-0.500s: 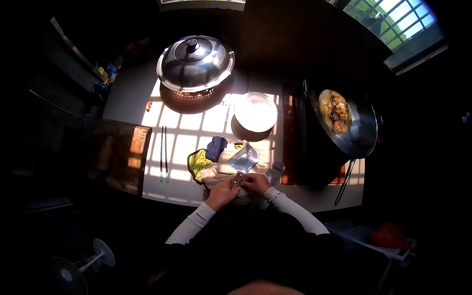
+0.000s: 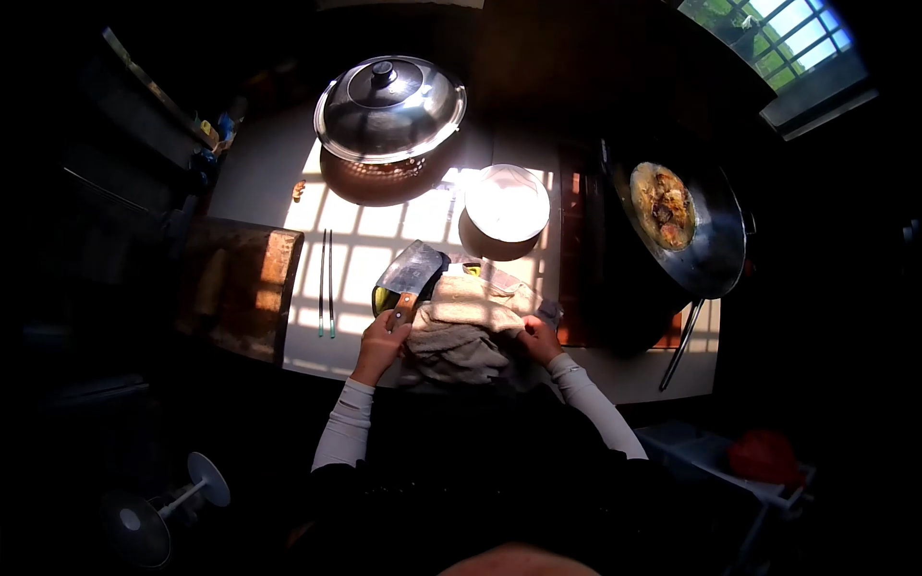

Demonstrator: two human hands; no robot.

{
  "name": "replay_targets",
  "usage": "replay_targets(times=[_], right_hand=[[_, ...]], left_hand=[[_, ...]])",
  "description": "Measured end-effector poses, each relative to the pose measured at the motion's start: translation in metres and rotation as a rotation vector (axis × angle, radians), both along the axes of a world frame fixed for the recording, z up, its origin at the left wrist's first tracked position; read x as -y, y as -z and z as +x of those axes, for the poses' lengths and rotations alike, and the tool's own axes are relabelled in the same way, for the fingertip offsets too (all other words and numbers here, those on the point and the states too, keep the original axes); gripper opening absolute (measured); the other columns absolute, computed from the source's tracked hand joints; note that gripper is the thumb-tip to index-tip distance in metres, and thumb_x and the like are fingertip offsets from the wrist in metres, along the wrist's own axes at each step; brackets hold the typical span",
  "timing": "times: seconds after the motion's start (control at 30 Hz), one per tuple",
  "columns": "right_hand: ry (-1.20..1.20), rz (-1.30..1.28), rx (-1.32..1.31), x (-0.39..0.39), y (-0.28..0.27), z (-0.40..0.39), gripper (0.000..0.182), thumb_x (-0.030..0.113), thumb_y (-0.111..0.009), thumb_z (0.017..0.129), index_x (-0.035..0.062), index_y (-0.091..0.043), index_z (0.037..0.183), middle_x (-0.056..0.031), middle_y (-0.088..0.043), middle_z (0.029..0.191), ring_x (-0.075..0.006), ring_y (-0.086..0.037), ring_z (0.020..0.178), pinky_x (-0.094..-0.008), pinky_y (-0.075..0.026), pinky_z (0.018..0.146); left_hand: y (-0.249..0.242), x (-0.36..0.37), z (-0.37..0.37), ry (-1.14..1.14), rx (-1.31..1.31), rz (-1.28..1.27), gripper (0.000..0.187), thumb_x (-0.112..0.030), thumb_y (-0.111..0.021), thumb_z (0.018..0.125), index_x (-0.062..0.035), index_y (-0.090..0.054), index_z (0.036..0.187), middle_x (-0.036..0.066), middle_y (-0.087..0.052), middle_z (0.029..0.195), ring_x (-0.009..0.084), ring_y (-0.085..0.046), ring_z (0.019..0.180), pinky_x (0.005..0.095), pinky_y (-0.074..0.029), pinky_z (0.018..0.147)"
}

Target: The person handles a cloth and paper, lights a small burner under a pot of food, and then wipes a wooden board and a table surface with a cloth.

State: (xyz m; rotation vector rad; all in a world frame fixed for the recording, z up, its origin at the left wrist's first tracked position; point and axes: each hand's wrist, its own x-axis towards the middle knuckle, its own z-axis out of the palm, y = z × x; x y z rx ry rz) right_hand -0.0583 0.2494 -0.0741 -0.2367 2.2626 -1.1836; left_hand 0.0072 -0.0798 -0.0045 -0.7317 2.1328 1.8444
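My left hand (image 2: 380,346) is closed round the wooden handle of a cleaver (image 2: 414,270), whose broad blade points up and away over a yellow-green cloth (image 2: 384,300). My right hand (image 2: 540,340) pinches the right side of a beige towel (image 2: 466,312), which lies bunched on the table between my hands. Part of a dark cloth (image 2: 439,263) shows behind the blade.
A domed metal lid (image 2: 394,115) covers a basket at the back. A white bowl (image 2: 506,204) stands right of it. Chopsticks (image 2: 327,283) lie beside a wooden chopping board (image 2: 240,288). At right is a wok (image 2: 711,240) with food, and a metal-handled utensil (image 2: 680,350).
The cleaver has moved left and off the towel in my left hand, its blade now over the yellow-green cloth. My right hand has moved right, away from the handle, onto the towel.
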Motion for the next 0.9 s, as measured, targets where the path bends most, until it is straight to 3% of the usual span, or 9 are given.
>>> replay_targets(times=[0.07,0.2,0.47,0.53,0.57,0.67,0.73,0.8,0.9], right_hand=[[0.373,-0.520,0.128,0.004,-0.034,-0.002,0.008,0.008,-0.047,0.081,0.0067,-0.051,0.087,0.0003,-0.052,0.082,-0.0083,-0.050,0.080,-0.0230,-0.042,0.069],[0.554,-0.850,0.295,0.015,-0.086,-0.013,0.013,0.013,-0.045,0.085,0.0051,-0.047,0.095,-0.0050,-0.053,0.093,-0.0141,-0.053,0.086,-0.0270,-0.044,0.077],[0.086,-0.466,-0.237,0.040,-0.078,-0.020,0.028,0.019,-0.043,0.087,-0.0007,-0.043,0.106,-0.0131,-0.053,0.102,-0.0214,-0.054,0.093,-0.0326,-0.044,0.081],[0.013,-0.402,-0.223,0.046,-0.078,-0.018,0.030,0.020,-0.043,0.087,-0.0018,-0.043,0.108,-0.0143,-0.052,0.105,-0.0229,-0.053,0.096,-0.0339,-0.044,0.082],[0.011,-0.410,-0.265,0.048,-0.059,-0.018,0.030,0.020,-0.042,0.087,-0.0018,-0.043,0.108,-0.0142,-0.052,0.105,-0.0230,-0.053,0.096,-0.0341,-0.044,0.081],[0.135,-0.657,0.073,0.070,-0.076,-0.012,0.028,0.018,-0.042,0.088,-0.0009,-0.043,0.108,-0.0125,-0.052,0.103,-0.0216,-0.054,0.095,-0.0322,-0.044,0.081],[0.095,-0.729,0.283,0.082,-0.101,-0.005,0.031,0.018,-0.044,0.087,-0.0002,-0.041,0.111,-0.0108,-0.051,0.103,-0.0203,-0.052,0.096,-0.0305,-0.042,0.084],[0.117,-0.825,0.470,0.092,-0.119,-0.002,0.035,0.019,-0.046,0.086,0.0002,-0.039,0.115,-0.0103,-0.049,0.105,-0.0197,-0.051,0.097,-0.0295,-0.041,0.084],[-0.287,-0.083,-0.651,0.095,-0.118,0.001,0.061,0.025,-0.054,0.082,0.0008,-0.023,0.128,-0.0169,-0.030,0.127,-0.0286,-0.036,0.115,-0.0356,-0.033,0.092]], left_hand=[[0.037,0.007,0.003,0.003,-0.090,-0.100,0.036,-0.020,-0.059,0.076,-0.0004,-0.049,0.104,0.002,-0.052,0.066,0.0073,-0.046,0.045,0.0219,-0.039,0.040],[0.047,0.005,0.002,0.056,0.144,-0.149,0.043,-0.035,-0.060,0.072,-0.0029,-0.052,0.098,0.018,-0.058,0.089,0.0317,-0.056,0.085,0.0372,-0.044,0.072],[0.038,-0.005,0.007,0.235,0.233,-0.523,0.046,-0.032,-0.062,0.070,-0.0031,-0.051,0.104,0.020,-0.056,0.096,0.0326,-0.054,0.092,0.0394,-0.042,0.078],[0.021,-0.016,0.010,0.252,-0.393,-0.795,0.055,-0.023,-0.064,0.068,-0.0035,-0.043,0.115,0.018,-0.051,0.108,0.0328,-0.048,0.102,0.0359,-0.038,0.086],[0.008,-0.022,0.009,0.246,-0.396,-0.801,0.055,-0.023,-0.064,0.068,-0.0035,-0.043,0.115,0.018,-0.051,0.108,0.0328,-0.048,0.102,0.0359,-0.038,0.086],[-0.029,-0.047,-0.002,0.423,-0.543,-0.472,0.061,-0.014,-0.062,0.069,-0.0027,-0.035,0.123,0.018,-0.043,0.120,0.0299,-0.038,0.115,0.0356,-0.031,0.095],[-0.037,-0.062,-0.006,0.536,-0.312,0.054,0.059,-0.009,-0.057,0.073,-0.0014,-0.033,0.126,0.015,-0.044,0.122,0.0250,-0.039,0.116,0.0341,-0.029,0.098],[-0.009,-0.075,-0.010,0.398,-0.280,0.224,0.051,-0.007,-0.055,0.075,-0.0011,-0.037,0.122,0.013,-0.047,0.118,0.0230,-0.044,0.110,0.0330,-0.033,0.094],[-0.015,-0.082,-0.013,0.115,-0.176,0.672,0.035,-0.005,-0.049,0.078,-0.0010,-0.045,0.113,0.008,-0.054,0.106,0.0187,-0.052,0.096,0.0310,-0.040,0.085]])
